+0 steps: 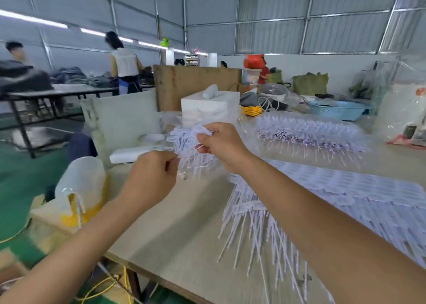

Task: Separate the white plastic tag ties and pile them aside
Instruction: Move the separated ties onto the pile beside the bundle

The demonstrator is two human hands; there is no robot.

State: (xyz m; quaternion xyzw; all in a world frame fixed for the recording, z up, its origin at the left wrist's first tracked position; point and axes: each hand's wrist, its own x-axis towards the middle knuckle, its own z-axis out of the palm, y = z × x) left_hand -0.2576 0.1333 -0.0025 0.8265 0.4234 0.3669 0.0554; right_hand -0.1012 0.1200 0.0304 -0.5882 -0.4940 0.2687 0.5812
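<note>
Both hands are raised above the wooden table [184, 246]. My right hand [222, 145] grips a bunch of white plastic tag ties [189, 147] by their flat heads, the thin tails fanning down and left. My left hand [153, 177] is closed, pinching the tails at the bunch's lower left edge. Below my right forearm a large pile of separated ties [260, 230] lies spread on the table, tails pointing toward me. Further back, another batch of ties in clear wrap [309, 133] rests on the table.
A white box [209, 105] and a blue basket [336, 110] stand at the table's far side. A clear plastic container [79, 181] sits by the left edge. The floor drops off to the left; people work at a distant table [64, 91].
</note>
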